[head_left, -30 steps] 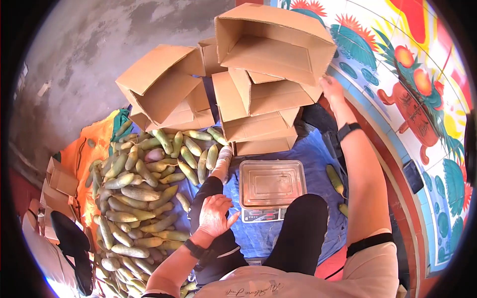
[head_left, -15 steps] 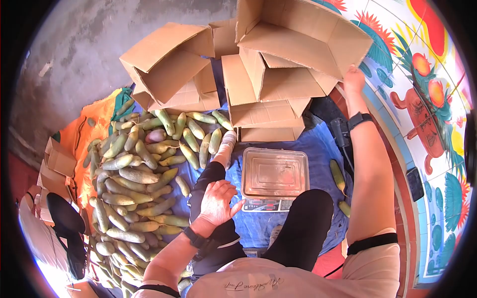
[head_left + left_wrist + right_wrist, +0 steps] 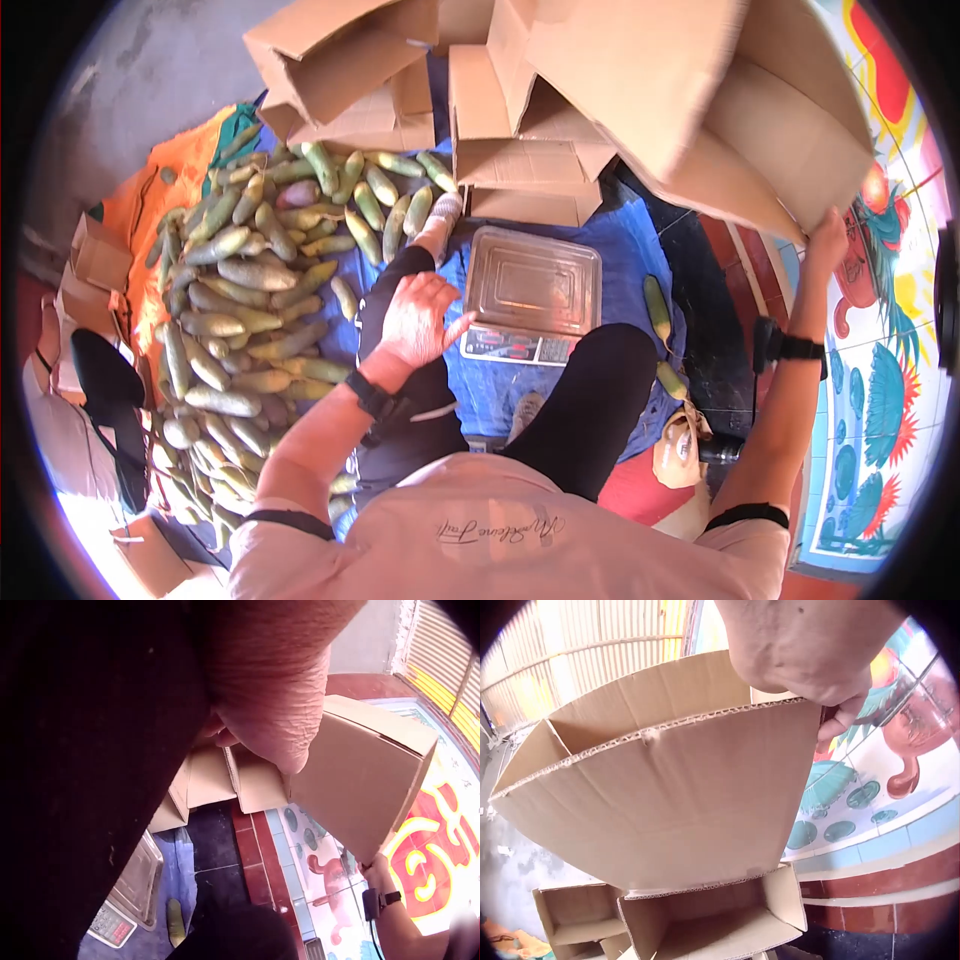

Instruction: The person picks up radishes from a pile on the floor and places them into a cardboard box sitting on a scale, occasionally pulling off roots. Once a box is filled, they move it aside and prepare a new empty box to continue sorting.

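Note:
My right hand (image 3: 826, 243) grips the lower corner of an open cardboard box (image 3: 790, 130) at the upper right. In the right wrist view, its fingers curl over the rim of that box (image 3: 675, 802), beside one corner. My left hand (image 3: 413, 318) rests on my left knee with its fingers relaxed and holds nothing. Between my legs, a clear plastic container (image 3: 535, 280) sits on a digital scale (image 3: 515, 347). Several more open boxes (image 3: 520, 165) are stacked ahead, partly hidden by the lifted one.
A heap of long green radish-like vegetables (image 3: 240, 325) covers the left side. Two more (image 3: 657, 305) lie on the blue tarp (image 3: 625, 260) to the right. A painted tile wall (image 3: 890, 400) borders the right. Another person's leg (image 3: 110, 400) shows at far left.
My right hand has pulled the box off the stack, to the right and toward me, turning it. The view has tipped downward. My left hand stays on the knee.

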Available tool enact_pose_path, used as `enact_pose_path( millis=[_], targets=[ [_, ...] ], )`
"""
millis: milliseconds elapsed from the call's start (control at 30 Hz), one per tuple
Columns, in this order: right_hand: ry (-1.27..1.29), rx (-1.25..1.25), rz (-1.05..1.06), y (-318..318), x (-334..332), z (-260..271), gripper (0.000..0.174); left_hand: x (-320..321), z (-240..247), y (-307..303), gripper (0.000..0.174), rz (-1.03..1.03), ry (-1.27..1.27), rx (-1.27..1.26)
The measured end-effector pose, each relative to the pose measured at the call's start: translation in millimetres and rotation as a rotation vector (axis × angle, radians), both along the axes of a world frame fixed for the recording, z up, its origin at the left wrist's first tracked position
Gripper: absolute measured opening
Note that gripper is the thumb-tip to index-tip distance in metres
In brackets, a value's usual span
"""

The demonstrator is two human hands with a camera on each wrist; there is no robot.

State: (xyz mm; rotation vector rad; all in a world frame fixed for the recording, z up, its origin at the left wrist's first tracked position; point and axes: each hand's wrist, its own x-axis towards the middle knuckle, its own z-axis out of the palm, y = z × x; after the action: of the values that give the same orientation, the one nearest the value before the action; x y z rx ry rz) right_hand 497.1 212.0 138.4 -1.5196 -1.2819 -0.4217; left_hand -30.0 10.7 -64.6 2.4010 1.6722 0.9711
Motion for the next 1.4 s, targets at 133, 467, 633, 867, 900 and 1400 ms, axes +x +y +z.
enact_pose_path(
  millis=[133, 467, 633, 867, 900, 1400],
  targets=[
    [0.135, -0.075, 0.205, -62, 5, 12, 0.038, 3, 1, -2, 0.050, 0.045, 0.005, -0.006],
    [-0.339, -0.446, 0.172, -97, -29, -50, 0.035, 14, 9, -7, 0.063, -0.021, 0.126, -0.047],
    [-0.518, -0.521, 0.135, -85, -60, -94, 0.035, 17, 4, -5, 0.062, -0.053, 0.161, -0.060],
    [-0.487, -0.691, 0.092, -69, -72, -127, 0.037, 21, 6, -1, 0.059, -0.024, 0.225, -0.148],
    [-0.500, -0.690, 0.107, -67, -72, -130, 0.037, 22, 6, 0, 0.059, -0.018, 0.230, -0.136],
    [-0.456, -0.839, 0.170, -47, -90, -159, 0.040, 17, -4, 2, 0.054, 0.048, 0.156, -0.067]
  ],
)
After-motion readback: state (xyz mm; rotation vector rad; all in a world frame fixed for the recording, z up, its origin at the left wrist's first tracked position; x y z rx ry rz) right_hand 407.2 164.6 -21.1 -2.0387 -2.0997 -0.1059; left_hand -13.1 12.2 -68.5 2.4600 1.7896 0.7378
